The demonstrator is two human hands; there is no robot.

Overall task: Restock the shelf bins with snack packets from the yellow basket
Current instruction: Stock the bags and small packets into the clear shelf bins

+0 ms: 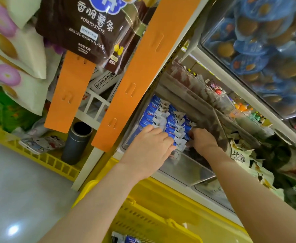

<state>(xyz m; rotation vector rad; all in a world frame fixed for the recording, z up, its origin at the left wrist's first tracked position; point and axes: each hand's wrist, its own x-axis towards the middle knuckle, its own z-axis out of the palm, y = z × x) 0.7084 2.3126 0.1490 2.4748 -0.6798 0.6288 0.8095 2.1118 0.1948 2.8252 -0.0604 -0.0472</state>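
Observation:
Several blue-and-white snack packets [161, 116] stand in rows inside a clear shelf bin [187, 174]. Both my hands reach into this bin at the front of the rows. My left hand [150, 142] curls its fingers over the packets from the left. From the right, my right hand [203, 139] tucks its fingers into the same bunch. The yellow basket [143, 216] sits below my forearms, and a few blue packets [129, 240] show at its bottom edge.
Orange display strips [143, 67] hang left of the bin under a brown potato-sticks bag [91, 28]. A grey cylinder [77, 142] stands by a second yellow crate [47, 158]. Bins of pale and green packets [257, 163] lie to the right, with blue cups [266, 50] above.

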